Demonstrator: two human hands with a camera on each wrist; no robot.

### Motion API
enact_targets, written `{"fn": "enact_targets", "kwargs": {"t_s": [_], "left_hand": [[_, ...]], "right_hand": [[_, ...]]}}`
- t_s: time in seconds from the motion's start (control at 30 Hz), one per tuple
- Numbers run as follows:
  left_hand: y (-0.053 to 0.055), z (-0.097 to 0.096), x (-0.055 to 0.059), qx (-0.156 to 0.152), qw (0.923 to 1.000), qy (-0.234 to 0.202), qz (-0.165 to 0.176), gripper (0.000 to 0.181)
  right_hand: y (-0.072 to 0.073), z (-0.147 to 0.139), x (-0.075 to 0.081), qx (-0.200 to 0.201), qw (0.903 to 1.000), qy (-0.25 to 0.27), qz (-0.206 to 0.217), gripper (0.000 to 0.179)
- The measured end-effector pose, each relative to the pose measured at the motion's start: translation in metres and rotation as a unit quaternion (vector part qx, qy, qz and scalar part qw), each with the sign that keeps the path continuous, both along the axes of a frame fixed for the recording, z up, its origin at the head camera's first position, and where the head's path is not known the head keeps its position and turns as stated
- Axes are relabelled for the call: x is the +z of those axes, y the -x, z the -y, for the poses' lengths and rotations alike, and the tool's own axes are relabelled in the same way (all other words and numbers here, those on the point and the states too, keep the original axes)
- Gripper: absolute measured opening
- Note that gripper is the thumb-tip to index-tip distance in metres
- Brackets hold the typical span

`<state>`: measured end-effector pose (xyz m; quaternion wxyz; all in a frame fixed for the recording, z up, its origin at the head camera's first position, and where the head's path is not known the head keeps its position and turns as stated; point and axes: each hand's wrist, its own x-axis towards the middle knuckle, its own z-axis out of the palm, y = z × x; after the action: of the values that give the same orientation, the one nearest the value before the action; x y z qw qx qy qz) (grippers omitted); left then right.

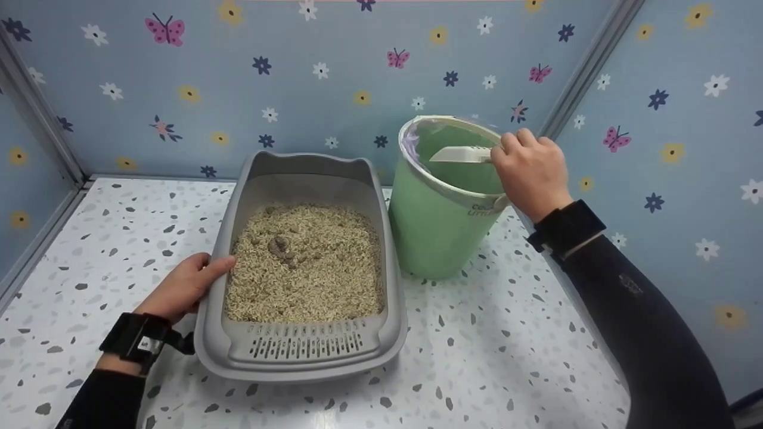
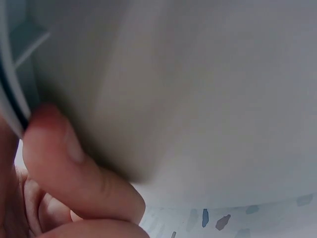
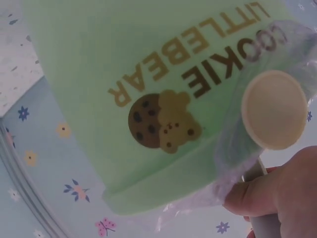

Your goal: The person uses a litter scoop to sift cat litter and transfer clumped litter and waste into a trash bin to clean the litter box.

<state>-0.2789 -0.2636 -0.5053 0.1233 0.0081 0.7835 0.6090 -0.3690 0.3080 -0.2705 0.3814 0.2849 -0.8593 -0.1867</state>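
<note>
My left hand (image 1: 185, 286) grips the left rim of a grey litter box (image 1: 301, 370), thumb over the edge. In the left wrist view its curled fingers (image 2: 84, 173) lie under the rim against the box's side. Pale granular litter (image 1: 334, 274) fills the box, with a dark clump (image 1: 279, 245) on top at the left. Over the mouth of a green trash bin (image 1: 438, 232), my right hand (image 1: 533, 173) holds a white litter scoop (image 1: 462, 155) by its handle. The scoop's far end points left, inside the rim; the hand covers most of the handle.
A thin purplish bag (image 1: 411, 143) lines the bin, its edge folded over the rim. A round cream knob (image 3: 275, 110) sits on the bin's side. The speckled white tabletop (image 1: 506, 357) ends at flower-patterned blue panels (image 1: 310, 95) behind and on both sides.
</note>
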Motion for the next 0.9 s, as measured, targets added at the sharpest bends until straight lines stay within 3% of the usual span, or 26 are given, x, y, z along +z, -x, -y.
{"fn": "enact_targets", "kwargs": {"t_s": [0.27,0.43,0.6,0.77,0.9], "left_hand": [[-0.001,-0.001,0.0,0.0,1.0,0.004,0.0,0.064],[0.0,-0.002,0.001,-0.001,0.9999,0.013,0.0,0.064],[0.002,-0.002,0.003,-0.003,0.9999,0.011,0.0,0.067],[0.001,-0.001,0.003,-0.004,0.9999,0.009,0.001,0.067],[0.0,-0.002,0.002,-0.001,1.0,0.004,0.008,0.065]], "right_hand": [[-0.002,0.0,-0.003,-0.014,0.9994,0.031,0.009,0.02],[-0.008,-0.001,0.006,-0.036,0.9923,0.105,0.055,0.012],[-0.028,0.007,0.028,-0.065,0.9669,0.212,0.126,0.014],[-0.047,0.026,0.045,-0.01,0.9432,0.28,0.178,0.016],[-0.054,0.046,0.047,0.021,0.9142,0.306,0.265,0.016]]}}
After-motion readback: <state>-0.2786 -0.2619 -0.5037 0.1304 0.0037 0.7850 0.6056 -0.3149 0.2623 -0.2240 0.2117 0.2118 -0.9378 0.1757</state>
